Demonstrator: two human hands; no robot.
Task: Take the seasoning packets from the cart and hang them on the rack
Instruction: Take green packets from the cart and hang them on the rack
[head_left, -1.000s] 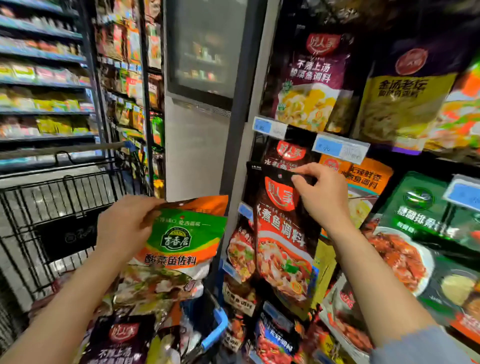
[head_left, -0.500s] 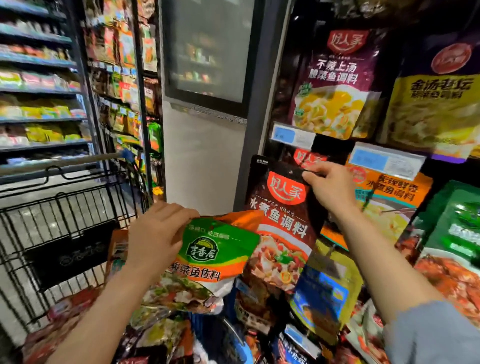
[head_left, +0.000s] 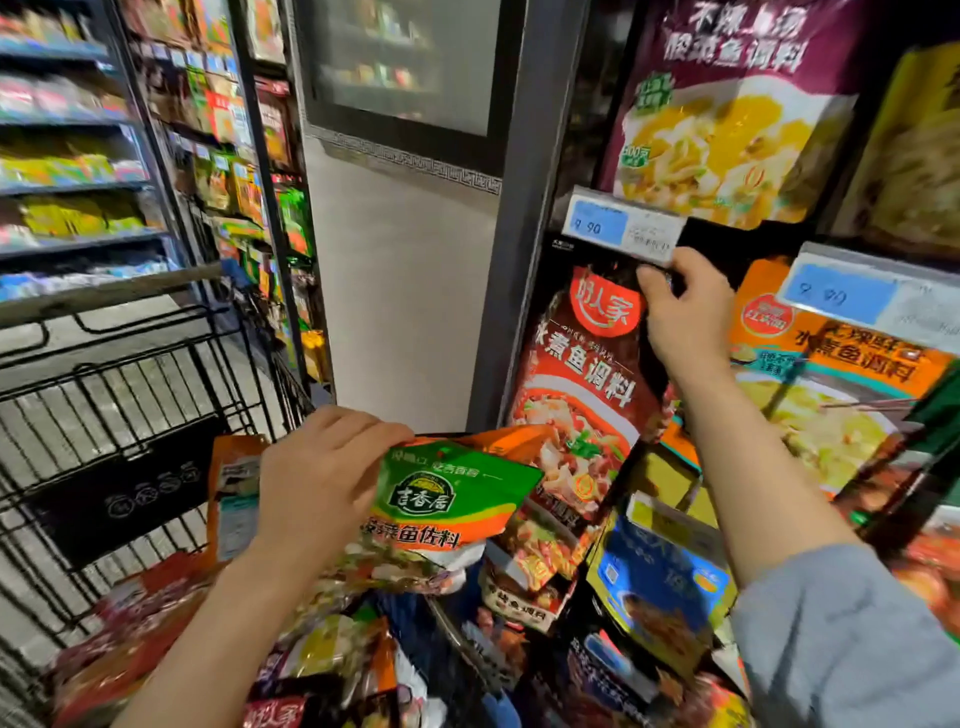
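My right hand (head_left: 680, 312) pinches the top edge of a dark red seasoning packet (head_left: 582, 384) and holds it up against the rack (head_left: 524, 218), just under a blue price tag (head_left: 621, 228). My left hand (head_left: 322, 478) grips a small stack of packets over the cart, with a green and orange packet (head_left: 447, 504) on top. Whether the red packet's hole is on a hook is hidden by my fingers. More packets (head_left: 322, 654) lie in the black wire cart (head_left: 130, 415) at lower left.
The rack on the right is full of hanging packets: a purple one (head_left: 727, 104) above, an orange one (head_left: 831, 384) to the right, blue and yellow ones (head_left: 660, 582) below. Store shelves (head_left: 78, 182) line the aisle at left. A grey pillar (head_left: 405, 291) stands behind the cart.
My right hand has lifted the dark red packet up to just under the price tag. My left hand with its stack has moved right, closer to the rack.
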